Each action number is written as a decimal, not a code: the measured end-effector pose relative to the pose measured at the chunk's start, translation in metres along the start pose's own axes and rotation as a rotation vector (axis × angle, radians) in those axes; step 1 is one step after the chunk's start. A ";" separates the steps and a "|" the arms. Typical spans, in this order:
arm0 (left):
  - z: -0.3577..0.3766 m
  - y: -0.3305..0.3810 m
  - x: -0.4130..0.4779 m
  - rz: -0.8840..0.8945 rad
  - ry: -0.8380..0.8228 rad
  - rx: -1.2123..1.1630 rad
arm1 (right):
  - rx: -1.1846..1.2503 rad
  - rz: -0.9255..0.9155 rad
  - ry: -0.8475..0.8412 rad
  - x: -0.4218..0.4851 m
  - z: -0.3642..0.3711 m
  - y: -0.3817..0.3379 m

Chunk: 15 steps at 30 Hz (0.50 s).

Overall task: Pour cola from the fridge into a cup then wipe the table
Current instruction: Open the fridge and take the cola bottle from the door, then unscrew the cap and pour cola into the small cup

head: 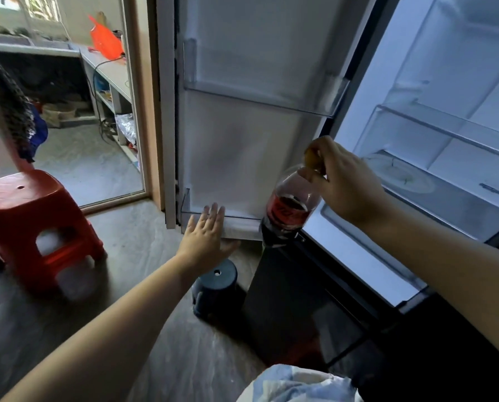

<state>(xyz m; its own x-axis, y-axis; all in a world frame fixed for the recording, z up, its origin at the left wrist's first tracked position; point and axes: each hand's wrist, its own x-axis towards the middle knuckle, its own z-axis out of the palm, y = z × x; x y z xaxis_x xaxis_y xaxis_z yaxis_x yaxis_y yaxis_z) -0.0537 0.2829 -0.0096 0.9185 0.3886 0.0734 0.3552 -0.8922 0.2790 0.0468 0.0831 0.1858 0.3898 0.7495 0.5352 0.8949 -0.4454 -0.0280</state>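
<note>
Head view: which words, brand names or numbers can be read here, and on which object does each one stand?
No text can be read with certainty.
Red label on the cola bottle: white lettering, too blurred to read.
Small dark mark on a drawer front inside the fridge: too small to read.

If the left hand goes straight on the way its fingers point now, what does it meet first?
Most likely the front wall of the bottom door bin: the open left hand points straight at it. Depth is unclear, so it may be touching it now.
</note>
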 end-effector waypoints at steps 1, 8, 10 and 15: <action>-0.006 0.014 -0.011 0.039 0.045 -0.054 | 0.009 -0.010 -0.008 -0.008 -0.005 -0.003; -0.032 0.095 -0.102 0.135 0.349 -0.405 | 0.064 -0.085 -0.022 -0.063 -0.051 -0.019; -0.036 0.115 -0.127 0.138 0.374 -0.440 | 0.096 -0.099 -0.028 -0.078 -0.067 -0.028; -0.031 0.150 -0.179 0.136 0.438 -0.490 | 0.191 -0.141 -0.066 -0.118 -0.097 -0.052</action>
<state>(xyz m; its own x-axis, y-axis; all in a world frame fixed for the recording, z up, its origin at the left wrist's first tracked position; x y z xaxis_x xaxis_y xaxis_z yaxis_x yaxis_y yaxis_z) -0.1705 0.0862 0.0491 0.7575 0.4299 0.4913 0.0264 -0.7721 0.6350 -0.0666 -0.0295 0.2058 0.2655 0.8311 0.4886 0.9639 -0.2379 -0.1193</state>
